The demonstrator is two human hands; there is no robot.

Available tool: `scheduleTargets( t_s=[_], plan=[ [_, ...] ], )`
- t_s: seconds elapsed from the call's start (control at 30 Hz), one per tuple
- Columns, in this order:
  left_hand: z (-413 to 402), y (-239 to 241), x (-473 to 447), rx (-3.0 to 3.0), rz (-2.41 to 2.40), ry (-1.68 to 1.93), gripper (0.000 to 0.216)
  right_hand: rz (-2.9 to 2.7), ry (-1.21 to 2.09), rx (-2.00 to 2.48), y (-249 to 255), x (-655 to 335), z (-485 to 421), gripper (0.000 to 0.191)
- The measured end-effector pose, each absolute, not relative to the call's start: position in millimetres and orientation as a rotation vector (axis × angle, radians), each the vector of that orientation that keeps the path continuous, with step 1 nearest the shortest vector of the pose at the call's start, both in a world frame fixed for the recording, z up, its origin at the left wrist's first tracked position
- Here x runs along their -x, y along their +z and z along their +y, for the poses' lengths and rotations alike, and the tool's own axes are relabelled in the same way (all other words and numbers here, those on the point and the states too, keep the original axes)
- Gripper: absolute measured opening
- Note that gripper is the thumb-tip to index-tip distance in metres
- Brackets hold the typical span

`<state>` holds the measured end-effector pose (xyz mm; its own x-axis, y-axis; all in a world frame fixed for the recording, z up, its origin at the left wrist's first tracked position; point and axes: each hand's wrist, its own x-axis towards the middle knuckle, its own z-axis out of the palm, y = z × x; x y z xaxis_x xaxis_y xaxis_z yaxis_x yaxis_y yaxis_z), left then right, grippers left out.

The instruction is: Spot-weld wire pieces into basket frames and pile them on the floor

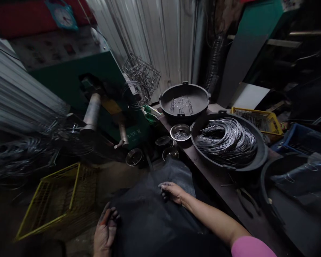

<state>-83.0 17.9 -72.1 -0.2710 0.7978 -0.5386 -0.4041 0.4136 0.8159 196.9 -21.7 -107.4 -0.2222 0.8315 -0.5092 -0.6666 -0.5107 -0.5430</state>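
My left hand (105,230) rests on my left knee over dark trousers (149,214), its grimy fingers loosely curled with nothing in them. Palm down on my right thigh lies my right hand (172,192), fingers bent over the cloth, holding nothing; a pink sleeve (253,246) shows at the arm's end. Nearest on the right is a low dark bench (219,182) with a large black pan (259,157) full of bent shiny wire pieces (227,141).
A second black pan (166,101) holds a small wire frame (181,105). Small metal bowls (180,132) sit nearby, pliers (247,201) lie on the bench. A yellow wire crate (59,200) stands at left, a green machine (96,100) behind, yellow (259,119) and blue (302,139) crates at right.
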Motion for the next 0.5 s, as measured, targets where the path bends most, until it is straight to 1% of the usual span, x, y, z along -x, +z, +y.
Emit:
scheduleTargets(
  t_s=[0.17, 0.5],
  plan=[
    [17.8, -71.2, 81.3, -0.357, 1.416, 1.213, 0.024, -0.23, 1.812, 0.894, -112.3, -199.9, -21.3, 0.046],
    [15.9, -73.0, 81.9, -0.384, 1.351, 1.231, 0.026, -0.357, 1.814, 1.034, -107.9, -195.3, -20.3, 0.044]
  ],
)
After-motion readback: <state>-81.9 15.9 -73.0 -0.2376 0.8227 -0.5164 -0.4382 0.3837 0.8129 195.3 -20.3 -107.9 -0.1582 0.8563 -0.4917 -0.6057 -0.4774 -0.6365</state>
